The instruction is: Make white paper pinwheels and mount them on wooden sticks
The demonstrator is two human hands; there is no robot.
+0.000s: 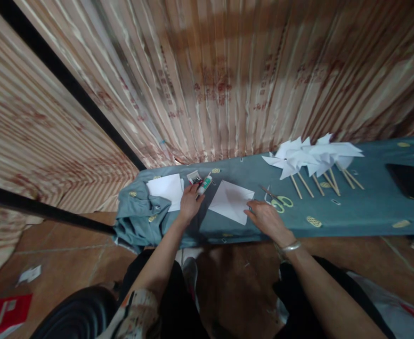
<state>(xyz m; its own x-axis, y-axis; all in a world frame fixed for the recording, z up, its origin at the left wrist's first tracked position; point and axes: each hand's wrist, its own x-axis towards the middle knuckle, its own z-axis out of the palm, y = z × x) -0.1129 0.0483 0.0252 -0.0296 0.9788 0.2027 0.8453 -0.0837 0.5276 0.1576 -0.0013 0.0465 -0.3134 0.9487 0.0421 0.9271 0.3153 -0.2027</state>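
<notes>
A square white sheet of paper (pixel 230 201) with crease lines lies on the cloth-covered bench. At its right edge is my right hand (pixel 266 217), thumb and fingers closed on the paper there; a small dark spot shows between the fingertips. To the left of the sheet, my left hand (pixel 190 203) has its fingers drawn together at a small open box (pixel 194 177) of dark and red bits. A white and green glue stick (pixel 204 185) lies against that hand. What its fingertips hold is hidden. Scissors with yellow-green handles (pixel 280 203) lie just beyond my right hand.
White sheets (pixel 166 189) are stacked at the bench's left end beside bunched cloth (pixel 141 207). Several paper pinwheels on sticks (pixel 309 155) lie to the right, then a black phone (pixel 409 181). A pleated curtain (pixel 221 84) hangs behind; a black stool (pixel 76 315) stands lower left.
</notes>
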